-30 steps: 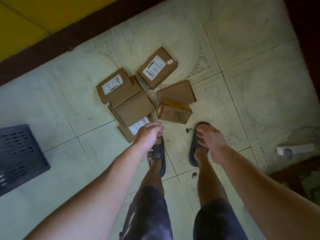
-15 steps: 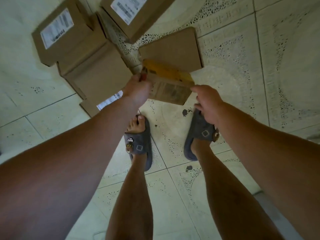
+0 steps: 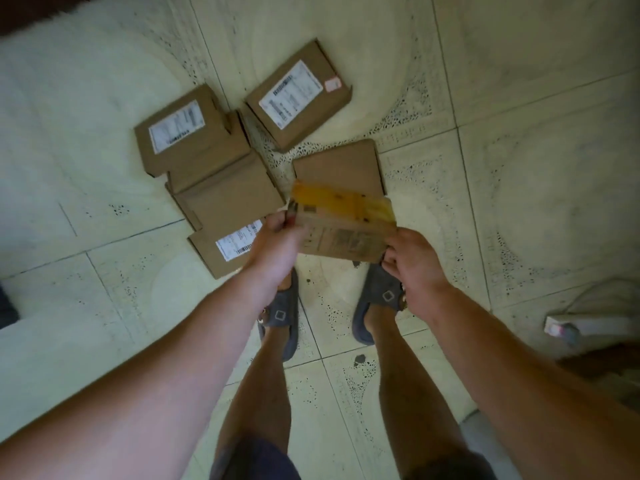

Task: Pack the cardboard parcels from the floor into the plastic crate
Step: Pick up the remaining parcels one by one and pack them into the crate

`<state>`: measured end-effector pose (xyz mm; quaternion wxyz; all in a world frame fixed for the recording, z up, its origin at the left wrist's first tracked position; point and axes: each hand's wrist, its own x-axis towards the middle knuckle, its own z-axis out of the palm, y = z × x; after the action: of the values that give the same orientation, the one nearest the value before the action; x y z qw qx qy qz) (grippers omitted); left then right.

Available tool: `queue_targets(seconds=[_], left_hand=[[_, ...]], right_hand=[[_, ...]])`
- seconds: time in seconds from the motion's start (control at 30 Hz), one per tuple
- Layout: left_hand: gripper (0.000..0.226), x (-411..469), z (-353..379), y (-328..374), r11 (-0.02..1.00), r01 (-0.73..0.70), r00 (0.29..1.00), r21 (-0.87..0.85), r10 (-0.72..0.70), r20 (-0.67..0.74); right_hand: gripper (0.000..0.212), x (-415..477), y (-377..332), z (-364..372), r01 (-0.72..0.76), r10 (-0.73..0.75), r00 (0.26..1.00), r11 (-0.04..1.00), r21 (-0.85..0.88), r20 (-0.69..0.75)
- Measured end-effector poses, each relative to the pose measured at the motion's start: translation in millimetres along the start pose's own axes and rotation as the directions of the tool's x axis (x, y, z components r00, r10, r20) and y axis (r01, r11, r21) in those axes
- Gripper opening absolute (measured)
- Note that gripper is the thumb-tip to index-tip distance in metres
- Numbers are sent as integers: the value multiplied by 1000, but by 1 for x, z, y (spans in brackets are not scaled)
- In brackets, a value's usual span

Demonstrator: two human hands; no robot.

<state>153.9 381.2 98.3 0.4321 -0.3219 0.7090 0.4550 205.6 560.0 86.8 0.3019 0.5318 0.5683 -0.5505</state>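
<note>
A small cardboard parcel with yellow tape (image 3: 341,227) is held off the floor above my feet. My left hand (image 3: 277,237) grips its left end and my right hand (image 3: 412,259) grips its lower right corner. Several other brown parcels lie on the tiled floor beyond it: one with a white label (image 3: 298,98) at the back, a labelled one (image 3: 176,131) to the left, a plain one (image 3: 228,195) overlapping it, a labelled one (image 3: 221,251) nearest my left hand, and a plain flat one (image 3: 341,166) behind the held parcel. Only a dark corner of the plastic crate (image 3: 6,306) shows at the left edge.
My two feet in grey sandals (image 3: 282,315) stand on the pale tiles just below the held parcel. A white object (image 3: 571,323) lies at the right edge. A dark skirting runs along the top left corner.
Both hands have closed on the yellow-taped parcel and lifted it off the floor toward me. The view has pulled back up, so more of the parcels and floor shows.
</note>
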Motion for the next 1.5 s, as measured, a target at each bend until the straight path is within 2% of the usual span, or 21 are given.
queue_targets(seconds=[0.1,0.33,0.43,0.5,0.63,0.7,0.77,0.8,0.93,1.03,1.2,1.33,1.43,1.5], left_hand=[[24,-59,-19,22,993,-53,998,-105,51,-24],[40,-206,-90,80,973,-189,982,-131,191,5],[27,-268,-115,96,957,-259,966,-130,260,-11],[17,-302,-127,96,947,-290,957,-140,287,-40],[25,-367,-146,83,928,-333,942,-168,319,-106],[40,-395,-157,71,924,-330,939,-194,300,-167],[51,-420,-171,57,918,-344,924,-197,294,-245],[49,-431,-179,49,907,-361,912,-219,294,-284],[40,-475,-219,19,848,-418,856,-325,249,-454],[40,-498,-258,-15,791,-444,814,-422,159,-559],[26,-528,-331,-95,672,-529,764,-517,112,-636],[21,-550,-395,-176,634,-540,756,-554,76,-650],[32,-563,-441,-239,586,-517,763,-623,-13,-646],[40,-575,-466,-274,563,-537,758,-629,-6,-652]], right_hand=[[11,-73,-28,-10,54,-54,999,999,2,-6],[16,-257,-89,-35,229,-231,973,970,83,12],[32,-315,-103,-40,302,-307,951,949,88,41],[27,-347,-107,-43,331,-336,939,941,78,73],[29,-395,-115,-44,400,-396,904,917,10,163],[29,-418,-120,-41,435,-418,877,900,-22,237],[17,-438,-124,-32,470,-430,848,881,-63,310],[12,-447,-126,-25,489,-435,833,868,-88,343],[11,-485,-131,23,605,-479,756,771,-198,445],[12,-515,-127,72,676,-499,684,708,-204,532],[10,-561,-98,169,757,-490,605,597,-264,627],[18,-598,-46,259,774,-438,568,572,-271,697],[19,-621,2,321,746,-381,594,592,-307,709],[17,-637,34,357,737,-354,597,597,-317,720]])
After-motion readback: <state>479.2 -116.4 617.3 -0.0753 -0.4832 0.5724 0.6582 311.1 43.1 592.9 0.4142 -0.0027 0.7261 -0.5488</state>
